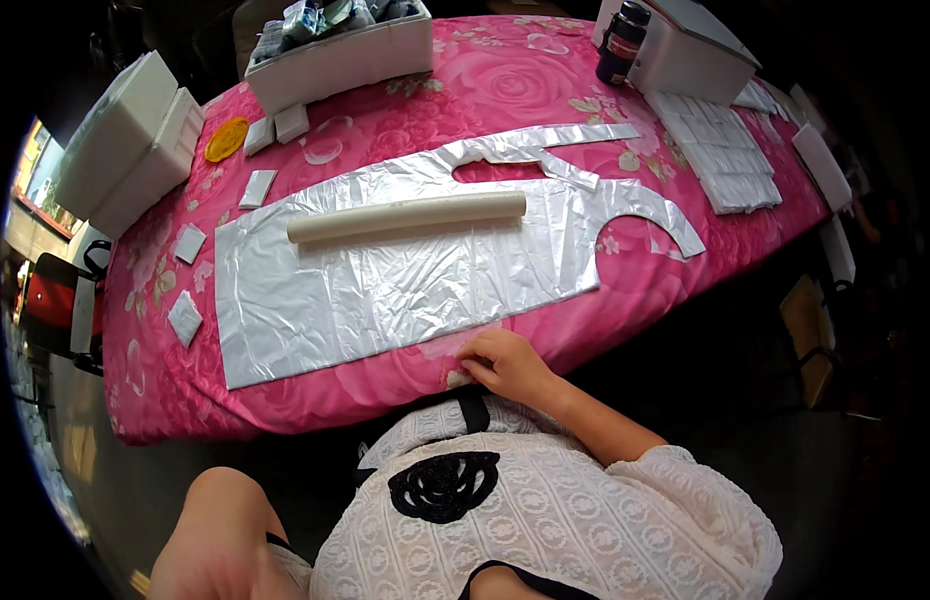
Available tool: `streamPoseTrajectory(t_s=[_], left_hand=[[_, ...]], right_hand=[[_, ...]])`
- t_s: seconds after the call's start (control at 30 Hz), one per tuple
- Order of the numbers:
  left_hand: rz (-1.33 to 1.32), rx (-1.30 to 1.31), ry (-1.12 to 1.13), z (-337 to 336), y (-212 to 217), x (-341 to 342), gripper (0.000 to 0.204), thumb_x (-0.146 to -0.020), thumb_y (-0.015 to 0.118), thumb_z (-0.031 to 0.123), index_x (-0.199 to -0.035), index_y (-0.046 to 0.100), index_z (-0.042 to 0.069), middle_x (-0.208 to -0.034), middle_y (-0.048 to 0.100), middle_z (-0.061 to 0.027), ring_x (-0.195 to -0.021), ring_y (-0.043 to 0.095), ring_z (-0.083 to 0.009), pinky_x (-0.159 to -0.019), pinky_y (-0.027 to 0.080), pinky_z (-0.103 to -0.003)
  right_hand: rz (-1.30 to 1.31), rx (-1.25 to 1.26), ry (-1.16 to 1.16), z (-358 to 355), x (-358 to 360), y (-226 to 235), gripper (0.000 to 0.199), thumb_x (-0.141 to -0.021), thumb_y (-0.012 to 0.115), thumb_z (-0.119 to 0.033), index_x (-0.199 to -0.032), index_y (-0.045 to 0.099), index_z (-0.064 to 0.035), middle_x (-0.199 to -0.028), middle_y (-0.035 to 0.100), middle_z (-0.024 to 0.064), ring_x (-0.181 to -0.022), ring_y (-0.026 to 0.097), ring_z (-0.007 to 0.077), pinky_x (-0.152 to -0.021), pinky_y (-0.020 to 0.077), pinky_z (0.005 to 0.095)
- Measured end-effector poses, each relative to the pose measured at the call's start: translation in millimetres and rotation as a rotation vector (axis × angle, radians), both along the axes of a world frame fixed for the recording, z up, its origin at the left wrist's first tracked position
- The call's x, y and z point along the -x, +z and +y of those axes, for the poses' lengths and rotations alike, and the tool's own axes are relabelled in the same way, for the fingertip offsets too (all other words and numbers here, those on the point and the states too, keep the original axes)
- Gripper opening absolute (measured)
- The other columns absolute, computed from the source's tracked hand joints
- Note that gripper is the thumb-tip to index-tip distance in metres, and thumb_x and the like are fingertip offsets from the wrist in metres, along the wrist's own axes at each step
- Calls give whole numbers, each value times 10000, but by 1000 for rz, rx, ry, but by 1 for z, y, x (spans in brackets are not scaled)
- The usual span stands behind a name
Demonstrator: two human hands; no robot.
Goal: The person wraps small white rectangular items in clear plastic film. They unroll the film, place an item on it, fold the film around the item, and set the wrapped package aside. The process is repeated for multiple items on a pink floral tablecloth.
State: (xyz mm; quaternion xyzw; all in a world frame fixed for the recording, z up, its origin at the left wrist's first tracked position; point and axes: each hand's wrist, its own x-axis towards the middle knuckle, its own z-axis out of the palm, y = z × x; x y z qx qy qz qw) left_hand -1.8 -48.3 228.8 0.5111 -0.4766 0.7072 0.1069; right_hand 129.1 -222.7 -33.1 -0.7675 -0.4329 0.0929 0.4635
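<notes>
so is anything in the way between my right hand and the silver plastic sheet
Nothing visible: only a strip of pink tablecloth shows between your right hand and the near edge of the plastic sheet. The pale roll lies farther back, on top.

- White plastic apron (405,290): spreading out flat, glossy and finely creased, its straight hem facing left, its curved cutouts and strap-like strips fanning out toward the right.
- Off-white cylindrical rod (405,217): lying on its side, resting lengthwise on the apron, sitting nearer the apron's far edge, its left end stopping short of the apron's hem.
</notes>
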Motion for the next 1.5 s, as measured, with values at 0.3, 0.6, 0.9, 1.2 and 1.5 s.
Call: streamPoseTrajectory(t_s=[0.3, 0.6, 0.9, 1.2, 1.5], left_hand=[[1071, -269, 353, 31, -114, -4, 290, -752, 625, 167, -1021, 577, 70, -999, 590, -77, -720, 596, -171, -628, 517, -301], [1586, -349, 441, 22, -176, 3, 392, -686, 677, 125, -1058, 576, 57, -1054, 591, -82, -828, 619, -229, -704, 504, -344], [1826, -163, 465, 37, -211, -21, 564, -726, 678, 164, -1236, 469, 45, -1275, 460, -192, -1100, 511, -340, -900, 442, -386], [1681, 144, 632, 1, -256, -117, 711, -791, 623, 340, -1375, 308, 85, -1445, 39, -295, -1301, 142, -501, -1044, 244, -488], [1798, 112, 564, -9, -246, -132, 643, -705, 660, 349, -1256, 478, 73, -1454, 71, -269, -1292, 87, -547, -1020, 255, -554]], right_hand=[[-330, -106, 74, 37, -38, 44, 186, -722, 648, -27, -900, 610, -65, -960, 609, 79, -911, 572, 262, -767, 477, 354], [-592, 336, -135, 104, -154, 22, 449, -731, 667, -240, -1129, 554, -65, -1042, 567, 129, -1011, 516, 286, -888, 408, 392], [-245, 638, -209, 67, -85, 35, 517, -820, 593, -370, -1021, 533, 103, -986, 542, 213, -956, 527, 325, -825, 458, 390], [-480, 448, -68, 8, -107, -15, 542, -884, 447, -336, -1335, 380, -43, -1423, 307, 141, -1336, 246, 275, -1089, 186, 387], [-433, 650, -525, -82, -216, -17, 410, -895, 404, -233, -1223, 494, -5, -1142, 550, 177, -1026, 528, 337, -901, 393, 413]])
